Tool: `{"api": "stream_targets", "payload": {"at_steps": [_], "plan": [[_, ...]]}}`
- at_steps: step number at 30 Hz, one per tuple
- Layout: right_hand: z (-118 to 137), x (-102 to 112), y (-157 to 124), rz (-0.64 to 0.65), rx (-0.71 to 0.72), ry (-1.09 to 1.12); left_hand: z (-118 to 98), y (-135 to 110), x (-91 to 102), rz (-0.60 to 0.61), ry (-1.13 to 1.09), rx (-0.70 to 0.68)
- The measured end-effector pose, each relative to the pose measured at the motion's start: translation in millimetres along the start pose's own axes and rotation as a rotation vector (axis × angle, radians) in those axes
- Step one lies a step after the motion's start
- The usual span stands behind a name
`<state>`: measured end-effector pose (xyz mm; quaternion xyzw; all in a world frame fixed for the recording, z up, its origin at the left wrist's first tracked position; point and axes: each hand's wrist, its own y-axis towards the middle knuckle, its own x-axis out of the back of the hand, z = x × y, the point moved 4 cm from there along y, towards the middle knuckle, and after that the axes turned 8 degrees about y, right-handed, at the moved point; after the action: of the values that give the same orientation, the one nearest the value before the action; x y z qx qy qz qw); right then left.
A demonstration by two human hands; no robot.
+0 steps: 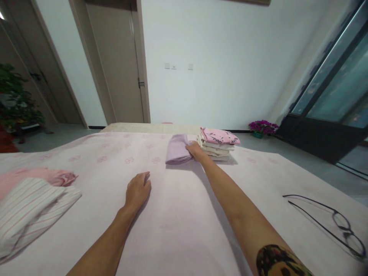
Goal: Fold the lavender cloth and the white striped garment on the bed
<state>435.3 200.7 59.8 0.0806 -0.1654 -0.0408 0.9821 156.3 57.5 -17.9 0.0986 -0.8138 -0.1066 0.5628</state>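
My right hand [195,150] reaches far across the table and pinches the right edge of a folded lilac ribbed garment [178,149]. Just right of that hand stands a stack of folded cream clothes [217,151], topped by a folded pink printed garment [220,136]. My left hand [138,188] rests on the pink flowered tablecloth [172,214], holding nothing, fingers loosely curved with the thumb apart. At the left edge lie a striped white garment [31,211] and a crumpled pink garment [43,176], both away from my hands.
Black-framed glasses [343,230] lie unfolded at the table's right side. Beyond the table are a white wall, a closed door [115,61], a purple flower pot [261,128] on the floor, and a green plant [17,99] at left.
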Motion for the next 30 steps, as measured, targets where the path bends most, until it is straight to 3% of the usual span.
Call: {"api": "stream_targets", "payload": {"at_steps": [4, 11, 14, 17, 19, 25, 30], "plan": [[-30.1, -4.7, 10.3, -0.024, -0.05, -0.237, 0.0, 3.3, 0.1, -0.003, 0.0, 0.02], [-11.9, -7.9, 32.1, -0.051, 0.027, -0.436, -0.1, 7.1, -1.6, -0.014, 0.009, 0.003], [-9.5, -15.0, 21.2, -0.061, 0.098, -0.539, -0.3, 7.1, -2.0, -0.014, 0.014, 0.005], [-7.9, -32.4, 3.3, 0.005, 0.337, -0.776, -1.1, 7.1, -1.9, -0.013, 0.015, -0.004], [-13.2, -41.7, -6.1, 0.04, 0.414, -0.91, -1.9, 7.1, -1.5, -0.015, 0.014, -0.015], [-47.9, -46.0, -17.8, 0.193, 0.268, -1.007, -3.2, 7.3, -0.2, -0.016, 0.019, -0.026], [-52.0, -48.9, -48.7, 0.116, 0.35, -1.039, -1.5, 8.5, -0.4, -0.011, 0.01, -0.033]]}}
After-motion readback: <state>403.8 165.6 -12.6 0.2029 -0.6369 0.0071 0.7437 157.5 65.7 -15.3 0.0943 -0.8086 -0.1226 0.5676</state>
